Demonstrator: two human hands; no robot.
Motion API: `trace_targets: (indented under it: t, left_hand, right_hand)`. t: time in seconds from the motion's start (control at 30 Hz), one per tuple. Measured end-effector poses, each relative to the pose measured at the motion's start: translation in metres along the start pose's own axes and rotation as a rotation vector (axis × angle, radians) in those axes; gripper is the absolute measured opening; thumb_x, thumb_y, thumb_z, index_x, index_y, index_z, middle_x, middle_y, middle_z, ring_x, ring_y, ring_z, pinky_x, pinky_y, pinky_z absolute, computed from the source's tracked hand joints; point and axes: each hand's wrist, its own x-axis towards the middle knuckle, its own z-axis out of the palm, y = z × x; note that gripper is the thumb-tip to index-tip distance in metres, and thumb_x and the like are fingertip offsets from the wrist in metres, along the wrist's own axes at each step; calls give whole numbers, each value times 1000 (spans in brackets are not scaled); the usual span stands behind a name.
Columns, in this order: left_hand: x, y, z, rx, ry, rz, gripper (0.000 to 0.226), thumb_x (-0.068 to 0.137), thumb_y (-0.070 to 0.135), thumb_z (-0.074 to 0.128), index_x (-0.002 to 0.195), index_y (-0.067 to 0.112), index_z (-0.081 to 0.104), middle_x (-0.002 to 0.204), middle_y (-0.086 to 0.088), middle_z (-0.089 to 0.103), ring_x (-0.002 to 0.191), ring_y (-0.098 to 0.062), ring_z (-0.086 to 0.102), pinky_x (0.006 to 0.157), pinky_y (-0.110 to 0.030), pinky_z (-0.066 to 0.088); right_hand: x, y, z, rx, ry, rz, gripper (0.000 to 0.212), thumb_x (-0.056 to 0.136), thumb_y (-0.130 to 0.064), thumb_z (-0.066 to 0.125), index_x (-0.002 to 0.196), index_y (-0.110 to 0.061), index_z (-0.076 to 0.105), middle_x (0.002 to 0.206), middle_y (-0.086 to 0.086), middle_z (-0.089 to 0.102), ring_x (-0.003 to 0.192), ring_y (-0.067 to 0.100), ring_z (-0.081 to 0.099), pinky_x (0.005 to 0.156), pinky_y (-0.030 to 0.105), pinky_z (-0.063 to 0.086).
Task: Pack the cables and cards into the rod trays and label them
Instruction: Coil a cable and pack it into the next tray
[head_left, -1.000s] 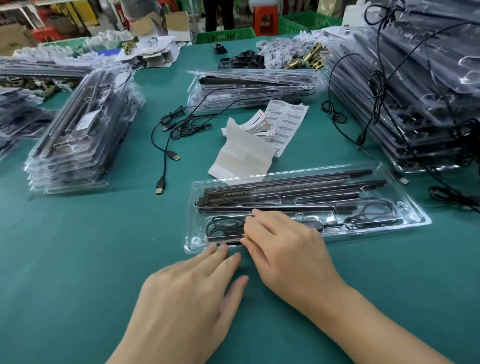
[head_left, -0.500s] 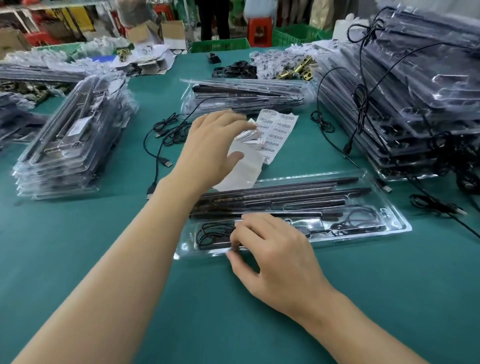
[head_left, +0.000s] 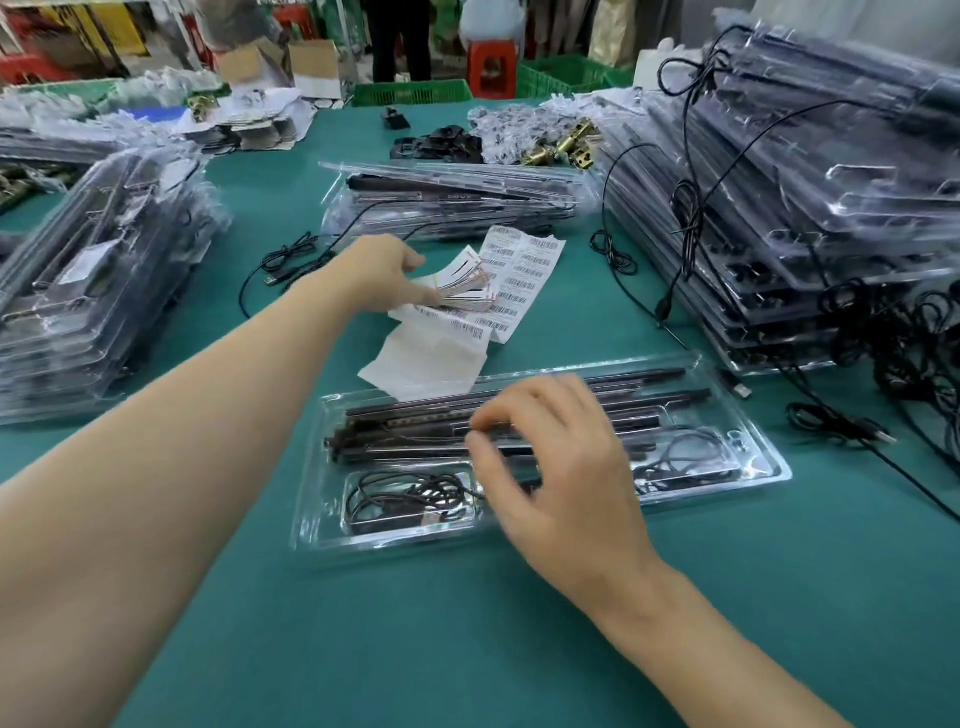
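Reaching out toward 12 o'clock, the left hand (head_left: 384, 275) now has its fingers curled round a fanned bundle of cards (head_left: 465, 288). Half a second ago it hovered over the papers with fingers nearly straight. The cards lie on the barcode label sheet (head_left: 522, 270), which overlaps a white backing paper (head_left: 426, 364) at its 7 o'clock.

The rod tray (head_left: 769, 470) sits on the green table (head_left: 363, 649) just at 6 o'clock of that paper, running from 8 to 3 o'clock. Black rods (head_left: 395, 431) fill its far half. A coiled cable (head_left: 410, 499) lies in its near compartment at the 9 o'clock end, and another cable (head_left: 685, 457) lies toward the 3 o'clock end.

The right hand (head_left: 550, 467) has left the tray's near edge, where its fingertips rested before. It now hangs over the middle of the tray, above the rods, with fingers loosely curled and thumb close to forefinger. Motion blur hides whether they pinch anything.

A left stack of trays (head_left: 93, 291) stands at 9 o'clock, a far stack (head_left: 452, 202) at 12 and a tall right stack (head_left: 805, 208) at 2, the last draped with cables. Loose cables (head_left: 291, 260) lie on the table just at 9 o'clock of the left hand.
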Motion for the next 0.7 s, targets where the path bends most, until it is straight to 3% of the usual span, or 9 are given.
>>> trace_targets:
  t: [0.13,0.27,0.33,0.4,0.5,0.63,0.7]
  left_hand:
    - [8,-12,13,-37,116,42,61,79,49,84,132,21,69,130,2,69,110,-21,63,96,-34,50]
    - [10,-19,18,-127,159,80,53,74,48,87,121,27,76,96,9,70,83,-11,55,75,-24,40]
    - [10,-20,19,-157,157,125,51,73,46,89,119,29,76,92,14,66,86,-8,57,76,-21,39]
    - [10,-20,19,-164,159,173,54,72,47,90,120,30,75,105,16,68,101,-8,59,86,-21,39]
    - [9,-19,16,-160,132,250,56,72,48,89,123,32,72,110,21,64,105,-4,55,91,-21,37]
    - [11,-18,17,-153,93,316,53,76,46,86,125,33,71,113,20,64,107,-2,53,91,-19,35]
    - [10,-21,17,-143,81,314,51,78,44,86,125,33,72,110,19,65,105,-2,55,91,-19,37]
  right_hand:
    - [59,17,-11,-96,-26,19,12,96,-21,62,104,-14,67,103,-3,64,103,15,54,91,29,43]
    - [128,48,1,-295,-231,32,25,98,-28,59,120,-17,62,121,-1,60,117,18,49,94,35,43]
    - [152,61,15,-413,-386,-1,39,97,-31,60,133,-16,56,134,2,55,126,21,46,98,36,42]
    - [168,72,29,-481,-539,-17,58,95,-40,64,143,-13,47,144,6,49,133,25,43,105,39,41]
    - [179,84,49,-574,-643,-18,76,89,-59,66,142,-9,46,142,10,51,131,30,48,103,47,46]
    - [180,93,65,-636,-658,-8,58,95,-55,61,132,-12,54,121,11,63,111,32,60,82,42,53]
    - [178,95,67,-587,-663,5,51,96,-51,61,127,-11,58,113,11,65,105,33,62,79,41,52]
